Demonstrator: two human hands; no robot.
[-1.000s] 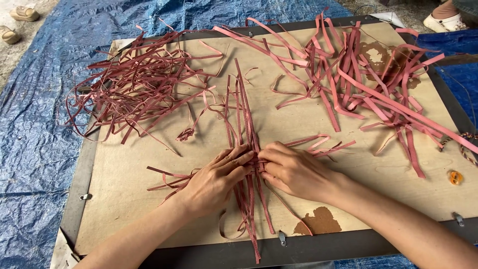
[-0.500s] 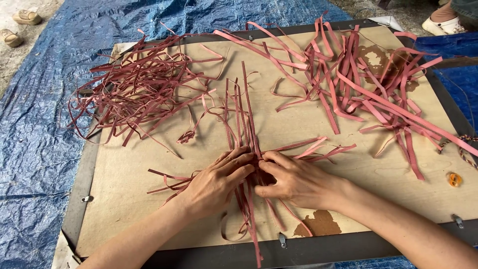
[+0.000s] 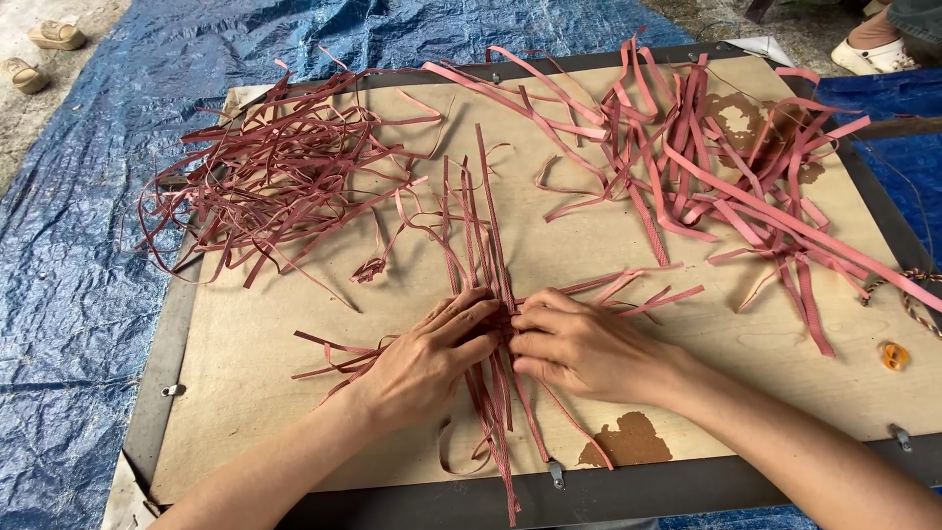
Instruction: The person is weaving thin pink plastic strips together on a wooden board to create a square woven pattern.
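A bundle of crossed reddish-pink strips (image 3: 481, 236) lies on a light wooden board (image 3: 589, 245), some running lengthwise, others across. My left hand (image 3: 427, 358) presses flat on the crossing from the left, fingertips on the lengthwise strips. My right hand (image 3: 579, 344) rests on the same spot from the right, fingers curled over the crosswise strips (image 3: 638, 290). The fingertips of both hands nearly meet. The crossing itself is hidden under them.
A loose heap of darker strips (image 3: 275, 177) lies at the board's far left, a paler pink heap (image 3: 726, 167) at the far right. A blue tarp (image 3: 69, 294) surrounds the board. A small orange ring (image 3: 892, 355) sits near the right edge. Another person's sandalled foot (image 3: 873, 44) shows top right.
Both hands have stayed on the crossing. My right hand's fingers have slid slightly left and closed up against the left hand's fingertips.
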